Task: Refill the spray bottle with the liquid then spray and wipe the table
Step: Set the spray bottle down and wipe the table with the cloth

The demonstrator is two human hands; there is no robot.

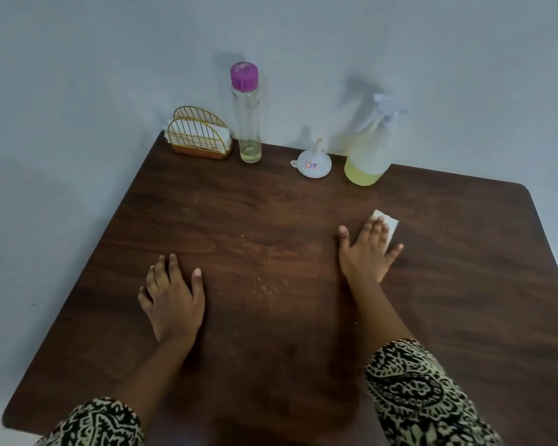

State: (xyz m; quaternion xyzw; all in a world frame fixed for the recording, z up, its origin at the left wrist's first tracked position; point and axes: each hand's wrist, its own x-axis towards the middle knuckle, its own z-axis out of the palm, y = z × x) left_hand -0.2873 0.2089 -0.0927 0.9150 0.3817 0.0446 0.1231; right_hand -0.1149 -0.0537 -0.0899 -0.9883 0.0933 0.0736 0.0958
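My right hand (366, 252) lies flat with spread fingers on a folded white tissue (390, 224), pressing it against the dark wooden table (271, 214). My left hand (171, 297) rests on the tabletop at the left, fingers relaxed, holding nothing. A clear spray bottle (369, 152) with a white trigger head stands at the back right, with yellow liquid in its bottom. A tall clear bottle (248, 114) with a purple cap stands at the back, a little pale liquid left at its base. Between them a white funnel (313, 162) sits mouth-down.
A gold wire napkin holder (198, 133) with white napkins stands at the table's back left corner. Faint droplets and smears (266, 286) mark the wood between my hands. A pale wall runs behind the table.
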